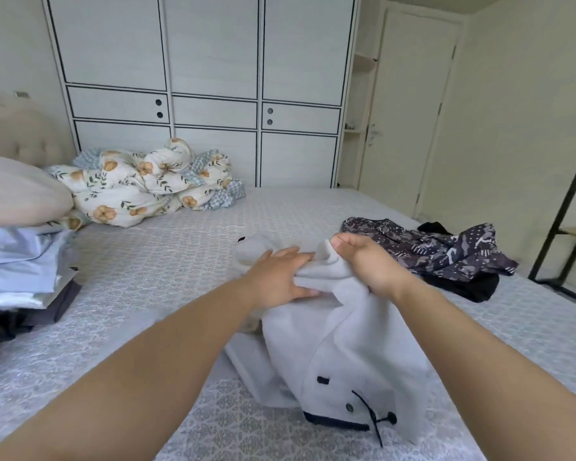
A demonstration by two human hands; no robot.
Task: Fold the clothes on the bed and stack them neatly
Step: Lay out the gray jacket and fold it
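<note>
A pale grey fleece garment (333, 354) with black trim, a black drawstring and a small button lies bunched in the middle of the bed (167, 271). My right hand (369, 264) grips a raised fold of it near the top. My left hand (280, 277) lies flat on the fleece just to the left, fingers spread and pressing down. A crumpled dark patterned garment (446, 251) lies to the right over something black. At the far left sits a stack of folded light blue and dark clothes (20, 271).
A rumpled floral duvet (140, 184) lies at the far side of the bed beside a beige pillow (17, 191). White wardrobe doors (210, 94) stand behind. A black metal rack (569, 221) is at the right edge, near a closed door (409, 111).
</note>
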